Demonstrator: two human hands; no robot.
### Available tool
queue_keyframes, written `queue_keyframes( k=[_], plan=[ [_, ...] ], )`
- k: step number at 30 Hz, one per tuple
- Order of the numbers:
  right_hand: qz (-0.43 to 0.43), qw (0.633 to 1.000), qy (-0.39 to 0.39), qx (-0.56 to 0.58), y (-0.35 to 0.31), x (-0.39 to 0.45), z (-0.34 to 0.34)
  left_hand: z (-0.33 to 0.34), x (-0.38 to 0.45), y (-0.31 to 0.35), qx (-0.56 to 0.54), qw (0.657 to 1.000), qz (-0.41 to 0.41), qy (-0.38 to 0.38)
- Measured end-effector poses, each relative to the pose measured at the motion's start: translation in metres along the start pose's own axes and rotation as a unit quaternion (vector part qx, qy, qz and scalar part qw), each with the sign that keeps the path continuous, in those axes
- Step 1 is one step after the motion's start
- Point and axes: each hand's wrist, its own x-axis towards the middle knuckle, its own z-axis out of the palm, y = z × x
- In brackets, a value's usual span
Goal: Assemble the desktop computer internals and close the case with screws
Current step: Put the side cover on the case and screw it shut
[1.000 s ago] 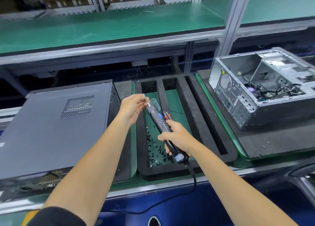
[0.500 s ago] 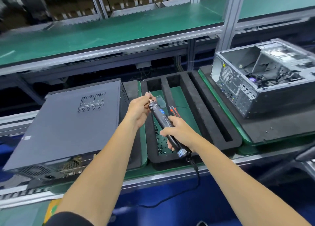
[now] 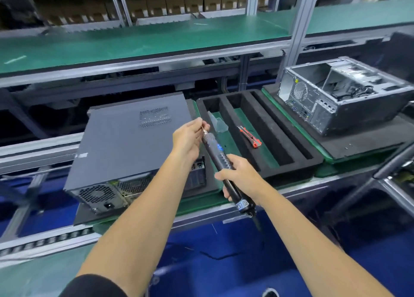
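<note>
The closed computer case [image 3: 132,144] lies on its side on the conveyor surface [image 3: 201,203], dark panel up and rear fan grille toward the person. It looks like a rigid sheet-metal box, heavy enough to stay put under a driver's push, best steadied flat on the panel or gripped at the edges, which may be sharp. The foam tray [image 3: 277,140] sits just beside it on the right, soft and light, with a red utility knife [image 3: 249,136] in one slot.

The electric screwdriver [image 3: 224,164] is stiff and corded, so the cable may tug. The right hand [image 3: 240,177] wraps the lower barrel, a firm grip below the buttons. The left hand [image 3: 188,137] pinches at the bit tip, apparently seating a screw too small to make out; such a screw would be light, slick and easily dropped.
</note>
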Motion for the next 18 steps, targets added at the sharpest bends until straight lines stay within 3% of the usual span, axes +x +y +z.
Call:
queue_keyframes(
  k=[7, 18],
  plan=[
    [0.017, 1.000, 0.005, -0.005, 0.013, -0.025, 0.033, -0.036, -0.033, -0.001, -0.063, 0.998, -0.008, 0.018],
    [0.018, 1.000, 0.000, -0.021, 0.033, -0.054, 0.050, -0.032, -0.068, -0.025, -0.115, 0.987, -0.019, 0.108]
  ],
)
